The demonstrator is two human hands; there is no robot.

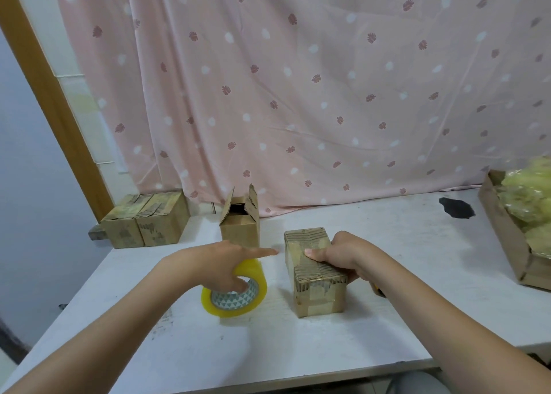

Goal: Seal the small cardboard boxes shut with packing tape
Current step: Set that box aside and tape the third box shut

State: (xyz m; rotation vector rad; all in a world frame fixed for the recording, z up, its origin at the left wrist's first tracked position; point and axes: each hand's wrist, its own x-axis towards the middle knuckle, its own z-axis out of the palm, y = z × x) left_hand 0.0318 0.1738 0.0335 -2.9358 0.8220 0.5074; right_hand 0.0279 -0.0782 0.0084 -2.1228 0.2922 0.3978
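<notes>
Two hands are busy: my left hand (220,262) grips the round yellow tape roll (235,292), and my right hand (343,253) holds the closed brown cardboard box (313,274) on the white table (298,349).

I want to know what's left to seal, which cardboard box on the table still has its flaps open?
The small brown cardboard box behind the yellow tape roll: its flaps stand upright, while the other boxes' tops are closed.
</notes>
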